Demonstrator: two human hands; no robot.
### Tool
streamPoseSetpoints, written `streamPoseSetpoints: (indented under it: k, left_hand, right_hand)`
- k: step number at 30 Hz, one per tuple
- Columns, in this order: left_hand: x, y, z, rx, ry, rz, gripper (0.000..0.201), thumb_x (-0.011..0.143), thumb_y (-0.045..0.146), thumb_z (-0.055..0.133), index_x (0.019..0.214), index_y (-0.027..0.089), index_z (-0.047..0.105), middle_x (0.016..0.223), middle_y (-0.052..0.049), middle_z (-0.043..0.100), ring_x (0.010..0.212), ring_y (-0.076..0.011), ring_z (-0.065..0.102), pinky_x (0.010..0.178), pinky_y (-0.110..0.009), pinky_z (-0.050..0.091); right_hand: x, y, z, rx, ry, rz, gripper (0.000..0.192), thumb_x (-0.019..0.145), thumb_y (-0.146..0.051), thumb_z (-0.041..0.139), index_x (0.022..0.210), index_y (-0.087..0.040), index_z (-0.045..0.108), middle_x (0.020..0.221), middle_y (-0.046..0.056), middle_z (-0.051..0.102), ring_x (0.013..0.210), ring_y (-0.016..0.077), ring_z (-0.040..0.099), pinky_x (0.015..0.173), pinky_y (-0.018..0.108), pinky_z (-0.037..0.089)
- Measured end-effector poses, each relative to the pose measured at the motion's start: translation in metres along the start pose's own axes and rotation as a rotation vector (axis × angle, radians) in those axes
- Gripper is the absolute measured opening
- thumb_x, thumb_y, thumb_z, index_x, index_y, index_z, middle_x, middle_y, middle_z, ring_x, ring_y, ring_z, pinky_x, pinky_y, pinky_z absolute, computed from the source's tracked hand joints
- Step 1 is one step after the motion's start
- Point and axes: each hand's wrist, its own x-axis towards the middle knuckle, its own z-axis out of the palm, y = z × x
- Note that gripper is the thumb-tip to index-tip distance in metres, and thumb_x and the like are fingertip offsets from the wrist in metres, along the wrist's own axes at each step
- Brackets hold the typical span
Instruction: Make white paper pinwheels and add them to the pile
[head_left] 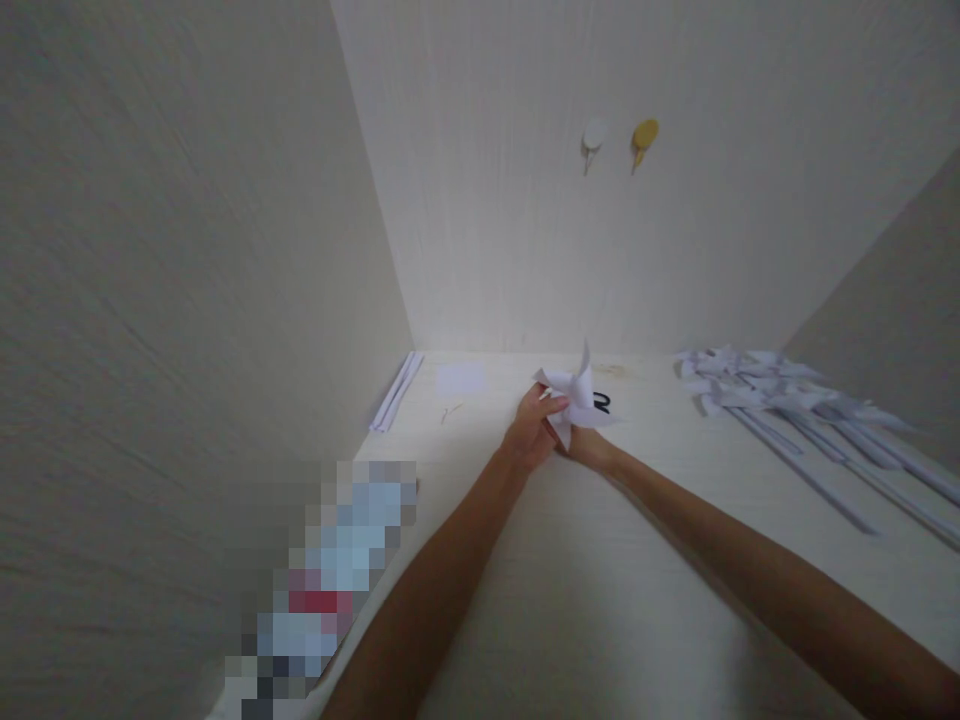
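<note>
A white paper pinwheel (576, 392) with curled blades is held up over the middle of the table's far part. My left hand (534, 428) is closed on its left side, the thumb lying across the paper near the centre. From the right, my right hand (591, 447) reaches in behind and below the blades and grips it there; most of its fingers are hidden by the paper. Just behind the pinwheel lie scissors, of which only the black handles (602, 402) show.
Several finished pinwheels (772, 385) with paper sticks lie piled at the right. Rolled paper sticks (397, 392) rest by the left wall, near a paper sheet (461, 378) and a thin thread-like scrap (450, 411). A white hook (595, 135) and a yellow hook (645, 135) are on the back wall.
</note>
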Motion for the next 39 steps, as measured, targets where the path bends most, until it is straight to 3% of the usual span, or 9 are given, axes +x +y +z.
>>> streamPoseSetpoints:
  k: [3, 7, 13, 18, 21, 24, 30, 34, 39]
  left_hand:
    - [0.004, -0.002, -0.012, 0.024, -0.014, 0.002, 0.041, 0.050, 0.019, 0.068, 0.088, 0.015, 0.052, 0.077, -0.002, 0.063, 0.068, -0.0134, 0.059, 0.064, -0.024, 0.044]
    - [0.005, -0.011, -0.024, 0.116, 0.115, -0.003, 0.042, 0.047, 0.016, 0.070, 0.085, 0.015, 0.052, 0.074, 0.000, 0.062, 0.062, -0.0110, 0.058, 0.061, -0.023, 0.044]
    - [0.007, -0.024, -0.029, 0.308, 0.375, 0.088, 0.040, 0.045, 0.017, 0.070, 0.075, 0.017, 0.045, 0.059, 0.004, 0.058, 0.050, -0.0106, 0.055, 0.050, -0.022, 0.042]
    - [0.009, -0.028, -0.029, 0.427, 0.423, 0.121, 0.037, 0.045, 0.020, 0.070, 0.071, 0.017, 0.044, 0.058, 0.004, 0.057, 0.048, -0.0098, 0.054, 0.048, -0.022, 0.042]
    - [0.009, -0.030, -0.028, 0.470, 0.442, 0.134, 0.035, 0.045, 0.019, 0.070, 0.070, 0.016, 0.046, 0.060, 0.003, 0.058, 0.050, -0.0096, 0.055, 0.050, -0.022, 0.043]
    - [0.008, -0.032, -0.026, 0.506, 0.438, 0.148, 0.033, 0.046, 0.018, 0.070, 0.070, 0.016, 0.047, 0.061, 0.003, 0.058, 0.053, -0.0097, 0.055, 0.052, -0.022, 0.043]
    - [0.003, -0.038, -0.017, 0.531, 0.449, 0.137, 0.031, 0.046, 0.017, 0.070, 0.070, 0.015, 0.049, 0.063, 0.002, 0.059, 0.055, -0.0103, 0.055, 0.054, -0.022, 0.044]
    - [0.002, -0.041, -0.017, 0.574, 0.480, 0.106, 0.031, 0.046, 0.019, 0.070, 0.070, 0.015, 0.052, 0.068, 0.000, 0.058, 0.056, -0.0109, 0.056, 0.053, -0.022, 0.043]
    - [-0.001, -0.042, -0.018, 0.578, 0.474, 0.084, 0.033, 0.047, 0.019, 0.069, 0.076, 0.015, 0.053, 0.070, -0.001, 0.059, 0.055, -0.0110, 0.056, 0.051, -0.022, 0.043]
  right_hand:
    - [-0.007, 0.016, -0.038, 0.190, -0.055, 0.183, 0.011, 0.065, -0.028, 0.057, 0.064, -0.017, 0.060, 0.051, 0.000, 0.059, 0.046, 0.0121, 0.053, 0.045, 0.025, 0.044]
    - [-0.015, 0.019, -0.064, 0.609, 0.225, 0.436, 0.021, 0.055, -0.027, 0.069, 0.072, -0.017, 0.062, 0.060, 0.001, 0.065, 0.051, 0.0089, 0.056, 0.053, 0.022, 0.046]
    - [-0.036, 0.010, -0.058, 0.827, 0.431, 0.575, 0.019, 0.043, -0.021, 0.076, 0.058, -0.018, 0.064, 0.053, -0.003, 0.062, 0.046, 0.0038, 0.049, 0.044, 0.015, 0.039]
    - [-0.040, 0.019, -0.056, 0.940, 0.473, 0.611, 0.019, 0.044, -0.024, 0.076, 0.058, -0.019, 0.065, 0.053, -0.004, 0.062, 0.048, 0.0043, 0.052, 0.047, 0.016, 0.042]
    - [-0.038, 0.022, -0.057, 0.846, 0.439, 0.584, 0.019, 0.046, -0.025, 0.075, 0.063, -0.021, 0.066, 0.060, -0.001, 0.066, 0.056, 0.0084, 0.057, 0.055, 0.021, 0.045]
    - [-0.040, 0.020, -0.056, 0.568, 0.327, 0.509, 0.016, 0.053, -0.027, 0.072, 0.067, -0.020, 0.067, 0.065, 0.002, 0.067, 0.060, 0.0130, 0.059, 0.060, 0.027, 0.046]
    - [-0.047, 0.010, -0.056, 0.050, 0.256, 0.161, 0.006, 0.066, -0.026, 0.063, 0.067, -0.020, 0.065, 0.063, 0.002, 0.061, 0.060, 0.0143, 0.054, 0.060, 0.029, 0.043]
    - [-0.047, 0.009, -0.057, -0.086, 0.266, 0.010, 0.007, 0.070, -0.024, 0.060, 0.066, -0.019, 0.063, 0.061, 0.001, 0.057, 0.057, 0.0132, 0.049, 0.056, 0.028, 0.041]
    - [-0.046, 0.010, -0.057, -0.140, 0.267, -0.020, 0.010, 0.071, -0.025, 0.059, 0.064, -0.018, 0.061, 0.059, 0.001, 0.055, 0.057, 0.0132, 0.048, 0.056, 0.028, 0.040]
